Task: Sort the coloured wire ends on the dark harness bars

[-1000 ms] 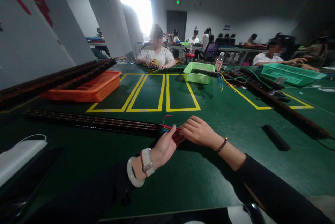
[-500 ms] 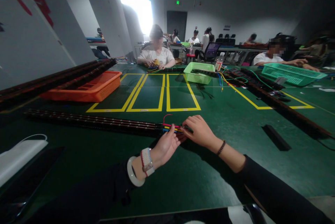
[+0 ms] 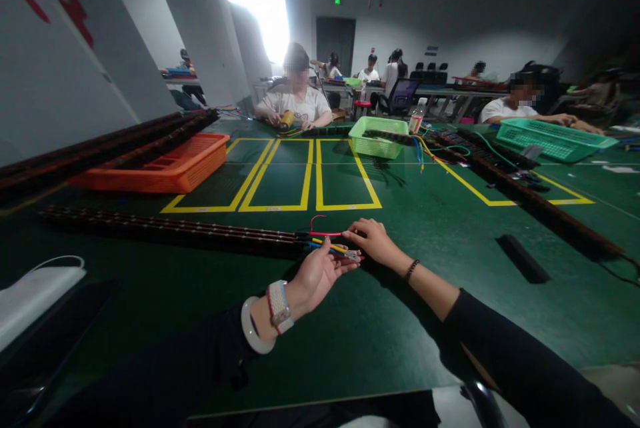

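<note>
A long dark bundle of strips point(image 3: 200, 231) lies across the table, with coloured wires coming out of its right end. Palm up beneath that end, my left hand point(image 3: 317, 275) is closed with its thumb on the yellow wire point(image 3: 336, 249) and the blue wire point(image 3: 311, 247); the tips rest over its fingers. My right hand point(image 3: 375, 241) pinches the tip of the red wire point(image 3: 325, 234), held straight and apart from the others. A thin red strand curls up near the wire's base. The left fingers are partly hidden by the wires.
An orange basket point(image 3: 187, 178) with dark strips over it stands at the left. Beyond the yellow tape marks are a light green basket point(image 3: 380, 145) and a teal basket point(image 3: 555, 141). A black bar point(image 3: 523, 259) lies at right. A co-worker point(image 3: 295, 101) sits opposite.
My right hand has moved slightly up and away from my left fingers, drawing the red wire apart from the yellow and blue ones. My left hand has stayed nearly in place.
</note>
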`<state>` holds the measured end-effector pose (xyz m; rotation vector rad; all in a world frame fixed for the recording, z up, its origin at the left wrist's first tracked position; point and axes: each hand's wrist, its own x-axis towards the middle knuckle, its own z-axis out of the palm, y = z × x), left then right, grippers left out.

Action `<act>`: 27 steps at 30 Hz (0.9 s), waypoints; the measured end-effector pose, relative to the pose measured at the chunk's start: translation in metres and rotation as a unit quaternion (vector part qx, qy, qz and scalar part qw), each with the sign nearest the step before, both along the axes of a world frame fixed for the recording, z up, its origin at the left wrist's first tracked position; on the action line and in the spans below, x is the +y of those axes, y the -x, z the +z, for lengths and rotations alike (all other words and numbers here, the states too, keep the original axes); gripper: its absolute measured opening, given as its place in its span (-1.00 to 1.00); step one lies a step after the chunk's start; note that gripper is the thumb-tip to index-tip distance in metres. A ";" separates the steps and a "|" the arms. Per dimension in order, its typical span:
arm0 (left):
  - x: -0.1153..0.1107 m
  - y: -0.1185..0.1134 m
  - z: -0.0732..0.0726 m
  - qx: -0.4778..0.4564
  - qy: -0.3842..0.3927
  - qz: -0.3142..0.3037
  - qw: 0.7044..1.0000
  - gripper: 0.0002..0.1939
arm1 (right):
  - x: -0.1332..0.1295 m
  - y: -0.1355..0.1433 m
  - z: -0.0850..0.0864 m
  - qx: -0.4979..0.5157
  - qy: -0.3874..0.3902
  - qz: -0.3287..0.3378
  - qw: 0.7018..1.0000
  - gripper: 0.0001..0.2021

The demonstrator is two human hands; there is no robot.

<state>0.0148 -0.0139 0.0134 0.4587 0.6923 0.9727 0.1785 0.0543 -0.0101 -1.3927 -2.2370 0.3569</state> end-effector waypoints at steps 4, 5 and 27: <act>0.000 0.000 0.000 -0.002 0.005 0.002 1.000 -0.60 | -0.006 0.001 0.001 0.004 -0.028 -0.009 1.000 -0.73; 0.001 -0.001 -0.002 -0.006 0.004 0.004 1.000 -0.62 | -0.009 0.000 0.004 0.015 -0.047 -0.002 0.999 -0.73; 0.003 -0.002 -0.008 -0.022 -0.025 0.004 0.999 -0.67 | -0.023 -0.015 0.027 -0.150 -0.232 0.138 0.951 -0.66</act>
